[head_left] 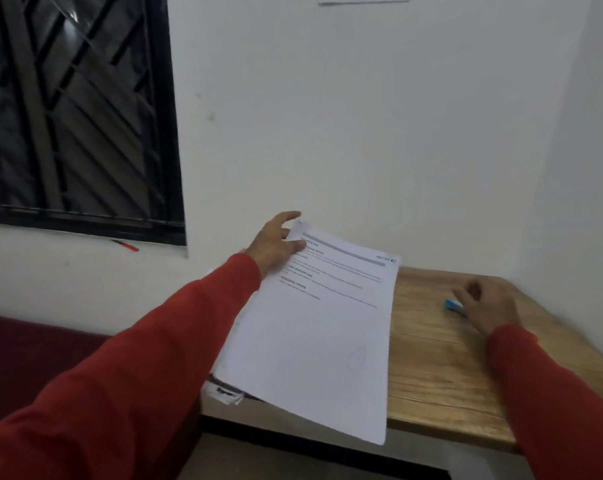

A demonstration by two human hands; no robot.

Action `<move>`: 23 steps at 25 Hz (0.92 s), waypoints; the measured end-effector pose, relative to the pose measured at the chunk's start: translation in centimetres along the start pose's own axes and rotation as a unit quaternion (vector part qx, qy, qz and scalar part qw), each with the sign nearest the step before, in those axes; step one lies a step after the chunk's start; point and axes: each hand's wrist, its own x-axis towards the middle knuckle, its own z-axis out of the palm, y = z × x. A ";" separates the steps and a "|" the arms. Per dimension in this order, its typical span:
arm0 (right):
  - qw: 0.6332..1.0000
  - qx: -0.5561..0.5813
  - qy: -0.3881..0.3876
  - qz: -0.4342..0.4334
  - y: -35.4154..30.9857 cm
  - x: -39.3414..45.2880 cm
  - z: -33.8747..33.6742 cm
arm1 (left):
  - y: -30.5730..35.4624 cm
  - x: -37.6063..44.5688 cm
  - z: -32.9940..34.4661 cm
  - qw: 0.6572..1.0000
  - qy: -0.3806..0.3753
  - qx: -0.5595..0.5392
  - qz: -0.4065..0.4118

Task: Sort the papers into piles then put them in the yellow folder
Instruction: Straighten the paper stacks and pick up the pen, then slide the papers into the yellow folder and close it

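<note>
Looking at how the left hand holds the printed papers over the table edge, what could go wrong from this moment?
1. The left hand grips the papers only at one top corner, and their lower part overhangs the wooden table; sheets could slip out or sag and fall to the floor.
2. More papers peek out underneath at the table edge and could get dragged off.
3. The right hand is by a small blue object, so it cannot steady the papers.

Plain home room, white wall (362, 116), barred window (75, 109), wooden table (442, 358)
</note>
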 end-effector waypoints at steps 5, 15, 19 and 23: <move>0.982 0.134 -0.027 -0.132 -9.6 -7.5 2.2 | -4.7 -1.4 -9.0 0.992 0.069 0.076 -0.073; 0.952 0.037 -0.275 -0.133 -18.7 -15.9 9.9 | -11.6 -7.4 -12.8 0.870 -0.015 0.401 -0.287; 0.943 0.003 -0.293 -0.159 -18.8 -16.2 9.8 | -11.0 -8.8 -11.6 0.885 -0.018 0.385 -0.261; 0.953 0.042 -0.276 -0.119 -18.2 -15.9 9.8 | -9.1 -9.6 -11.3 0.879 -0.021 0.397 -0.262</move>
